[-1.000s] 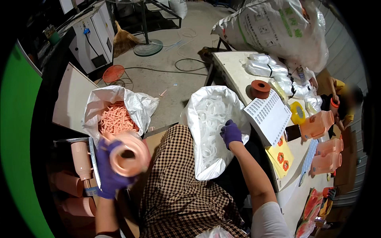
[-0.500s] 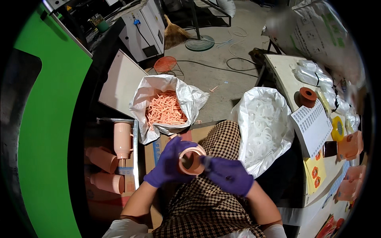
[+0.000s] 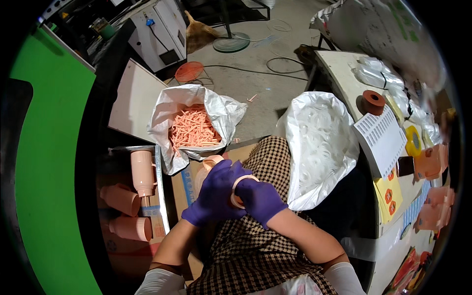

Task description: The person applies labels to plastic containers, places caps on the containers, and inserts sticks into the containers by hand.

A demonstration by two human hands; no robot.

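Note:
In my purple-gloved left hand is a pale pink mug. Its fingers wrap round the body, and the handle sticks out on the far side. The mug lies tilted, with its open mouth facing me and to the right. My right hand, also in a purple glove, is closed at the mouth, with its fingers curled over the rim and partly inside. Whatever those fingertips hold is hidden. Both hands are above my checked apron. Left of them, several finished-looking pink mugs lie in a carton.
Ahead, a white sack holds many small pink sticks. To its right, another sack holds clear rings. A table on the right carries tape, paper and pink parts. A green machine panel borders the left.
My right hand has moved left and in against the mug, its fingers now entering the mouth. The mug has turned in my left hand. The whole view has shifted slightly.

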